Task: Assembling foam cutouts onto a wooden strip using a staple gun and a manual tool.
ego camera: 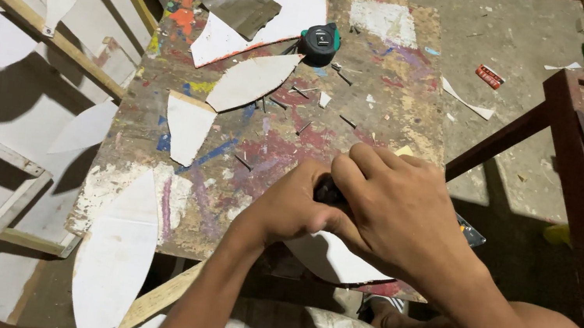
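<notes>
A white leaf-shaped board piece [339, 263] lies flat, overhanging the table's [394, 118] near edge; a small dark tool [325, 191] sits above it.

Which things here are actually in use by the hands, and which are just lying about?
In use:
- left hand and right hand, closed together on a small dark tool
- white leaf-shaped piece under them

Lying about:
- tape measure
- grey sheet scrap
- other white cut-outs
- loose nails
- paint-stained board
</notes>
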